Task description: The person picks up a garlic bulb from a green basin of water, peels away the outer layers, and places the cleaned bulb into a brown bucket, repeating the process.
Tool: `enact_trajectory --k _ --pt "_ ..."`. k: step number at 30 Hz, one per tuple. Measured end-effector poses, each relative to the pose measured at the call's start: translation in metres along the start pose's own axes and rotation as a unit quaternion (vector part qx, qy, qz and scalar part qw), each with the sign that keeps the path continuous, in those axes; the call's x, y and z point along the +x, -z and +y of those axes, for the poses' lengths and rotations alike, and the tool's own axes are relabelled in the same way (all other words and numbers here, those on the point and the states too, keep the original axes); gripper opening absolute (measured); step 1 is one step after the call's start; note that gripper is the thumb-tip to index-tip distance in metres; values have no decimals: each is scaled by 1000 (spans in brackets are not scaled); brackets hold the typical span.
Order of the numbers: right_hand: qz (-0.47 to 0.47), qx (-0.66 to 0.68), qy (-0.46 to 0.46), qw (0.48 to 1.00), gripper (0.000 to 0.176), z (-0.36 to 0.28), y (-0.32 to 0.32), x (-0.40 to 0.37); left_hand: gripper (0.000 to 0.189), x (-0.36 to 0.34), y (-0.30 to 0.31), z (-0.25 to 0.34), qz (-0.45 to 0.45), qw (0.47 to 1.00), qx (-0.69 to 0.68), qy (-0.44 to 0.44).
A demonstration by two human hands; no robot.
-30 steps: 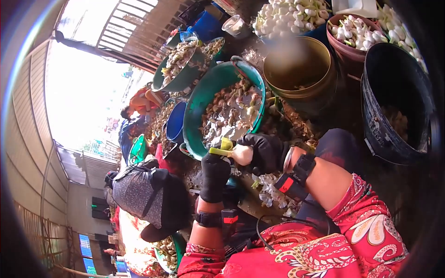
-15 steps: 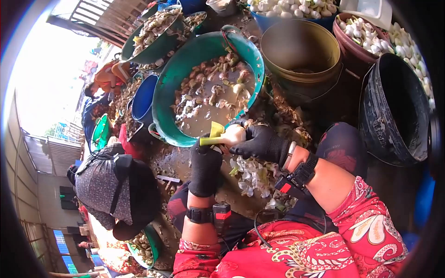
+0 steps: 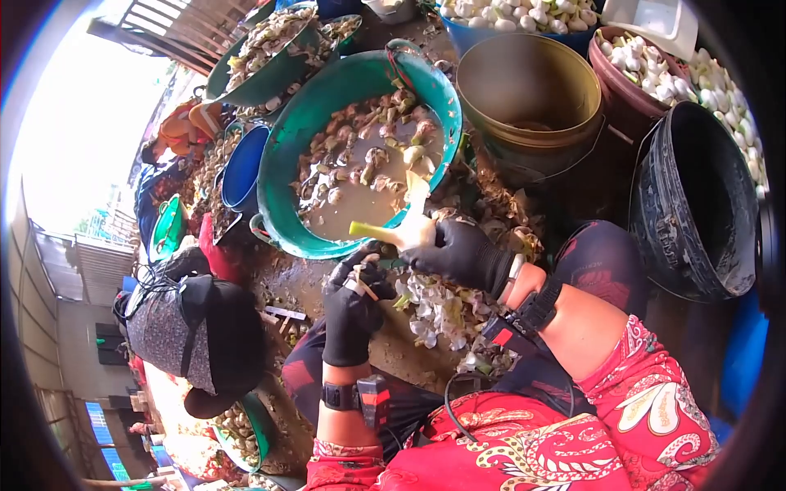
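A pale bulb with a green-tipped stalk (image 3: 416,232) points left, held in my right hand (image 3: 463,255), which wears a black glove. A loose pale skin stands up from the bulb. Just below the stalk, my gloved left hand (image 3: 354,299) is closed with a thin pale piece, perhaps a peel or small tool, showing at its fingers. Beyond both hands, a green tub (image 3: 282,147) holds murky water and brownish bulbs. White peelings (image 3: 446,311) lie on the ground below my right hand.
A yellow-brown bucket (image 3: 532,135) stands beyond my right hand, a black bucket (image 3: 667,221) at the right. White bulbs fill a reddish tub (image 3: 606,78) and a blue tub (image 3: 573,37). A person in a patterned top (image 3: 168,335) crouches at the left, near a blue basin (image 3: 246,168).
My left hand has come off the stalk and moved down. The bulb is still in my right hand, with its loose skin now standing higher.
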State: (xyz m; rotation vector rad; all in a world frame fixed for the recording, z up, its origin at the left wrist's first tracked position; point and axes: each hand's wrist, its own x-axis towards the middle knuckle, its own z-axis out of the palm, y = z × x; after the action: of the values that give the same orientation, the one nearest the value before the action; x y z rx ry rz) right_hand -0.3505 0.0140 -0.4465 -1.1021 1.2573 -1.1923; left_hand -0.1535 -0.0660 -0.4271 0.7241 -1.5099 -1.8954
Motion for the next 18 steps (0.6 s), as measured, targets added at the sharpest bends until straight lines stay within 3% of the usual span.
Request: enact_trajectory --k 1,3,4,5,6,7,8,9,10,11,12,13,14,15,16,18 --pt "-4 3 0 1000 35 0 -3 -3 27 -9 -23 8 46 964 255 -65" --pt "48 -231 155 959 41 -15 -9 -11 20 -10 -45 21 55 952 285 -96" --pt "47 -232 158 959 41 -8 -11 -8 16 -9 -48 24 77 933 335 -107" --pt "45 -170 138 975 43 7 -12 -2 16 -7 -50 26 76 933 335 -108" --pt "44 -108 118 986 44 15 -13 1 15 -5 -50 29 39 879 438 -182" --pt "11 138 76 987 38 22 -14 4 15 -3 -50 31 0 808 532 -253" --pt "14 138 76 987 38 10 -8 -1 15 -4 -52 33 -3 809 531 -253" --pt "-25 308 -2 951 33 -13 2 -9 14 -7 -53 35 -5 876 446 -183" --pt "-63 467 -78 878 28 -25 9 -14 13 -8 -54 35 -7 929 354 -108" --pt "-39 473 -20 880 21 -19 8 -7 13 -8 -58 30 65 989 136 13" --pt "-38 473 -19 880 21 -14 10 -8 13 -6 -53 29 64 989 136 13" --pt "62 343 42 937 20 -11 12 -10 15 -3 -45 31 0 937 333 -107" --pt "158 202 101 961 18 -15 10 -12 17 -2 -44 37 -64 828 513 -218" --pt "148 279 128 940 19 -19 7 -9 25 0 -46 41 -24 758 602 -248" --pt "112 282 144 942 18 -18 4 -11 24 -3 -49 49 -21 728 641 -242" --pt "-42 231 136 962 16 -11 2 -20 22 2 -36 36 64 833 527 -158"
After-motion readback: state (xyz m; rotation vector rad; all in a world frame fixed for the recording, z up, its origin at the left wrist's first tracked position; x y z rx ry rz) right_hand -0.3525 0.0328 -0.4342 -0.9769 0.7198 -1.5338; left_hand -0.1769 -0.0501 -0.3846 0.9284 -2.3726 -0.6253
